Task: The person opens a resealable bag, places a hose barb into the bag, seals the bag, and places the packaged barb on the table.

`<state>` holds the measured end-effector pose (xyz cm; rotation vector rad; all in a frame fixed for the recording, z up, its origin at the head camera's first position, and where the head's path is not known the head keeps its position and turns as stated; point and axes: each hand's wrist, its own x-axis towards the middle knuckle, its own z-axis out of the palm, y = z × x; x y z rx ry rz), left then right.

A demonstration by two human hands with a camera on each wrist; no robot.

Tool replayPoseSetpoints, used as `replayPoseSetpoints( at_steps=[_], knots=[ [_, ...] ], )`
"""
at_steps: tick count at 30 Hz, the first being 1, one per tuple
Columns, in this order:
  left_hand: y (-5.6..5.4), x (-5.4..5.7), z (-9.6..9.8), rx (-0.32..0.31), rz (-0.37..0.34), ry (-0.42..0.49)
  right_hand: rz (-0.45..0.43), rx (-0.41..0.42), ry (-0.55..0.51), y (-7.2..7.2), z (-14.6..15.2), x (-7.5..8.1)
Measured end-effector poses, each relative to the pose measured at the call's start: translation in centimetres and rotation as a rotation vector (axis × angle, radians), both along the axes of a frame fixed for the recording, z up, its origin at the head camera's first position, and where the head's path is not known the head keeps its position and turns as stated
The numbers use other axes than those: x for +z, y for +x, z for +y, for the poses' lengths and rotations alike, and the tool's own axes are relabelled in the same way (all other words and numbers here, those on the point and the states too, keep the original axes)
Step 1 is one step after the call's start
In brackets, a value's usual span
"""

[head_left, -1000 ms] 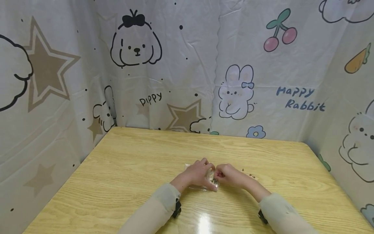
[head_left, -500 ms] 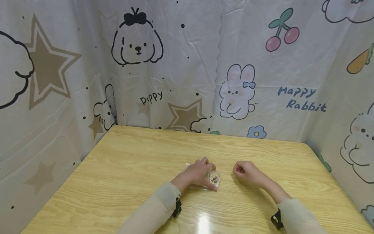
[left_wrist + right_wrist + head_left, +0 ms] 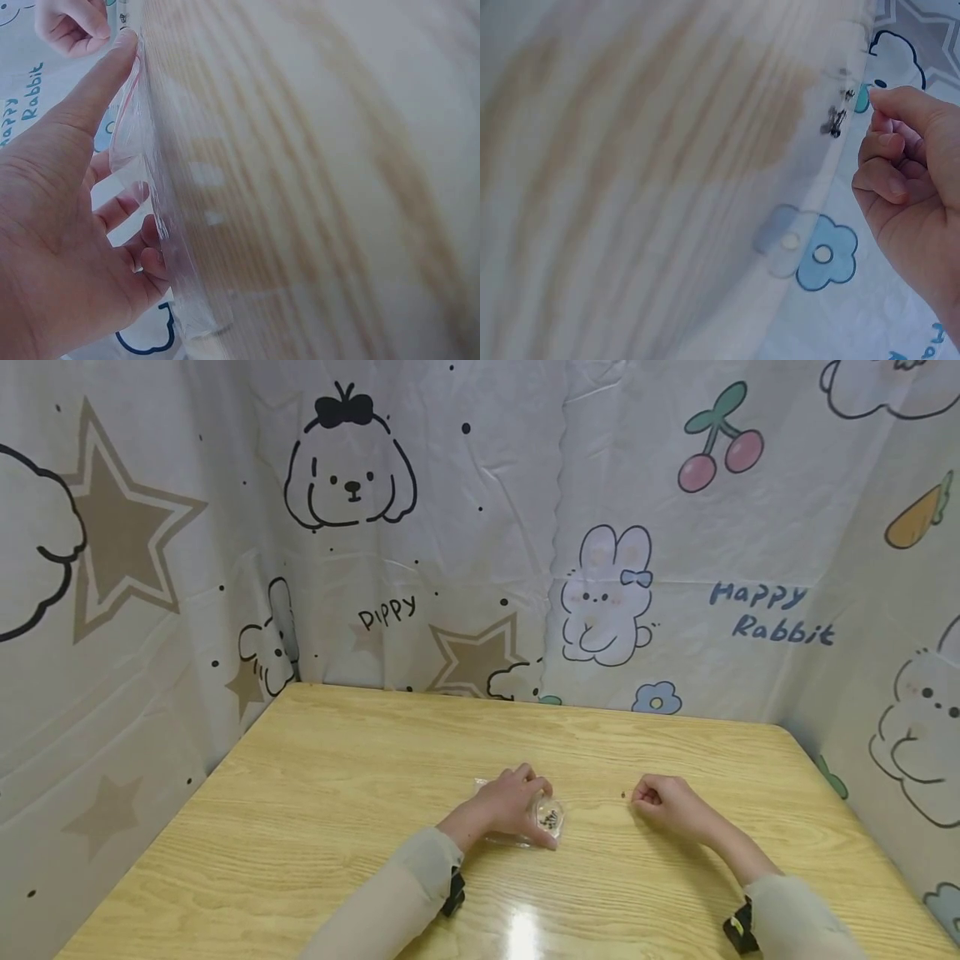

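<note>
In the head view my left hand [image 3: 512,807] holds a clear plastic zip bag [image 3: 557,832] on the table, thumb and fingers spread about its rounded mouth. Several small dark pieces [image 3: 551,818] show inside that mouth. The bag's red seal line [image 3: 124,101] is visible in the left wrist view, beside my thumb. To the right, my right hand [image 3: 669,803] is low over the table with curled fingers; nothing shows between its fingertips. Small dark metal pieces, screw-like [image 3: 835,121], lie close to its thumb and index finger. One tiny piece [image 3: 622,794] sits just left of these fingertips.
A wood-grain table [image 3: 375,752] carries everything. Behind it and at both sides hangs a pale curtain [image 3: 480,527] printed with cartoon animals. Each wrist wears a black camera strap [image 3: 453,893].
My right hand has moved from the bag's mouth rightward to the loose pieces on the table. My left hand stays on the bag, whose mouth now shows more fully.
</note>
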<state>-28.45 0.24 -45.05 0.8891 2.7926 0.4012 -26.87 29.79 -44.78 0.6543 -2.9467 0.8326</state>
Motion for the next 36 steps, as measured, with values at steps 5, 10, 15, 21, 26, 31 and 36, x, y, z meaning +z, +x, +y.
replayPoseSetpoints(
  at_steps=[5, 10, 15, 21, 26, 31, 36],
  knots=[
    [0.0, 0.0, 0.0, 0.002, -0.002, 0.002, 0.008, -0.01, 0.013, 0.2, 1.1, -0.1],
    [-0.1, -0.1, 0.0, 0.002, -0.003, 0.003, -0.006, -0.033, 0.024, 0.3, 1.9, -0.2],
    [0.0, 0.0, -0.1, 0.004, -0.007, 0.005, -0.009, -0.039, 0.031, 0.4, 2.4, -0.3],
    [0.0, -0.1, -0.1, 0.004, -0.001, 0.004, 0.005, -0.037, 0.029, 0.3, 2.8, -0.5],
    [-0.1, -0.1, -0.1, 0.005, -0.003, 0.009, 0.021, -0.018, 0.039, 0.2, 2.7, -0.7],
    [-0.1, -0.1, -0.1, 0.002, -0.012, 0.016, 0.014, 0.002, 0.042, 0.2, 2.5, -0.6],
    [-0.1, -0.1, -0.1, 0.002, -0.019, 0.023, 0.001, 0.017, 0.034, 0.3, 2.2, -0.4]
  ],
)
